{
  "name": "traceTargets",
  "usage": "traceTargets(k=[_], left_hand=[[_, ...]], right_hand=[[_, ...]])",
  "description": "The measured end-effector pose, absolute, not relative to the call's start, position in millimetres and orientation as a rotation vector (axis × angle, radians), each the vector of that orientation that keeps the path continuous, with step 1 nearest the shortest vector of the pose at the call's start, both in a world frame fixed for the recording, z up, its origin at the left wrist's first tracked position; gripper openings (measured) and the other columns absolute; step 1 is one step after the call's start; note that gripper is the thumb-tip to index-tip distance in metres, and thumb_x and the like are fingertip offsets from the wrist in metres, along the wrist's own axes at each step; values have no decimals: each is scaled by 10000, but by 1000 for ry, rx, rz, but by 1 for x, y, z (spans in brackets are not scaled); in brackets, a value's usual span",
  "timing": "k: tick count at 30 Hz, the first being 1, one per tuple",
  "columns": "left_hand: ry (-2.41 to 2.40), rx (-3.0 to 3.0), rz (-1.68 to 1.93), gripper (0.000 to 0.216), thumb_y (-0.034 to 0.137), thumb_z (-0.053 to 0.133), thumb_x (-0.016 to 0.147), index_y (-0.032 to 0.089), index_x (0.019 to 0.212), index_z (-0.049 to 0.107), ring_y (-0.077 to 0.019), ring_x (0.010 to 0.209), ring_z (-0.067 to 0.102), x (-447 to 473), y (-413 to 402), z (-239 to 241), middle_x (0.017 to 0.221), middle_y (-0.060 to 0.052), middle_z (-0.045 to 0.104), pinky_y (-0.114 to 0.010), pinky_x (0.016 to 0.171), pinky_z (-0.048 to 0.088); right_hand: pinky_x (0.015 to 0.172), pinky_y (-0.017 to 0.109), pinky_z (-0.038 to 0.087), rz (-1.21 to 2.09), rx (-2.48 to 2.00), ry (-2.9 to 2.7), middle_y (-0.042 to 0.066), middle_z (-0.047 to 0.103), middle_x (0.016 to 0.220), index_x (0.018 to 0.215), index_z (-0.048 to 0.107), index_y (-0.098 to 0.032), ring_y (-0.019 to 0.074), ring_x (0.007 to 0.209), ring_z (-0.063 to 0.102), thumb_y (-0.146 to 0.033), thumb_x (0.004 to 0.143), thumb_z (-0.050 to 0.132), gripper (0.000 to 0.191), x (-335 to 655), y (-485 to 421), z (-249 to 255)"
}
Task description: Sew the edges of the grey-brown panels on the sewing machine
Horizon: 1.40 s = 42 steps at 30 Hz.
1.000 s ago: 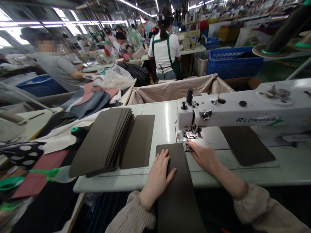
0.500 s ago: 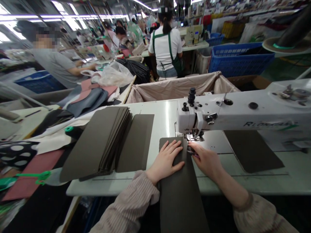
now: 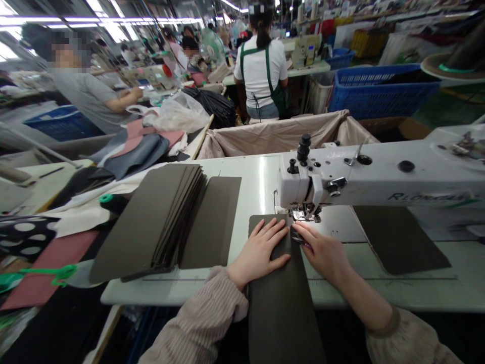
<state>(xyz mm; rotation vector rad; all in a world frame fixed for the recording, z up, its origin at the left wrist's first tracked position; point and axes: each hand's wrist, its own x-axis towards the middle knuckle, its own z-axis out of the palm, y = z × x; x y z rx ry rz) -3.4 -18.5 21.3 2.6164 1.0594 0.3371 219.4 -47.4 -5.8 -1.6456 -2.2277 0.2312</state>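
Observation:
A long dark olive-grey panel [image 3: 280,303] lies under my hands, its far end beside the presser foot [image 3: 306,214] of a white sewing machine [image 3: 364,177] and its near end hanging past the table edge. My left hand [image 3: 261,253] rests flat on the panel with fingers spread. On its right edge, close to the foot, sits my right hand [image 3: 326,253]. Its fingertips press the edge, and small dark thread snips [image 3: 298,236] are tucked in the curled fingers, partly hidden. The needle is not clearly visible.
A stack of similar panels [image 3: 151,217] and a flatter panel [image 3: 214,222] lie to the left. Another panel [image 3: 401,237] lies under the machine arm. Behind the table is a cloth-lined bin [image 3: 265,139]. Co-workers sit further back, near a blue crate [image 3: 379,91].
The view has shifted slightly, with the machine appearing a little further right. Both hands keep nearly the same pose on the panel.

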Motion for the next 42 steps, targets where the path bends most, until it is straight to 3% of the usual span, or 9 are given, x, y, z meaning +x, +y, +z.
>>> traceTargets(k=[5,20,24,27,30,42], left_hand=[[1064,2607,331,672,476,586,911,264,1496,333,-240,1474,227,-4,-17,19,1577,-28,306,-473,1222,130],[1058,2606,361,629,480,576,921,287,1482,366,-243,1459,263,-7,-12,16,1563,-22,339,-471,1211,168],[1054,2640,397,442,412,544,961,319,1391,497,-233,1411,344,-7,-11,15,1512,-13,423,-470,1197,194],[1070,2639,435,344,346,511,986,340,1326,564,-227,1316,446,-7,-12,15,1439,-14,501,-453,1136,298],[1078,2622,458,353,319,527,977,350,1327,566,-246,1280,467,-6,-14,17,1419,-27,514,-459,1083,352],[1069,2605,437,411,309,544,968,338,1377,516,-258,1340,403,-5,-14,18,1452,-29,480,-461,1100,322]], right_hand=[[794,332,579,197,-1658,-2259,2,494,1461,1430,461,-307,209,1024,670,-178,882,499,564,221,-48,-7],[813,329,567,217,-1681,-2281,-26,454,1491,1422,467,-304,205,1050,656,-174,891,488,547,220,-49,-5],[805,332,569,224,-1677,-2284,-24,457,1489,1416,474,-302,212,1060,653,-185,901,482,529,220,-48,-3],[830,346,566,219,-1661,-2281,-13,470,1480,1407,485,-294,216,1056,655,-193,906,481,511,221,-49,-2],[828,349,570,210,-1649,-2275,11,492,1462,1402,496,-291,219,1036,664,-198,900,488,511,221,-49,-1],[831,341,560,231,-1654,-2268,-8,474,1476,1403,492,-287,218,1060,652,-185,907,480,506,221,-49,-4]])
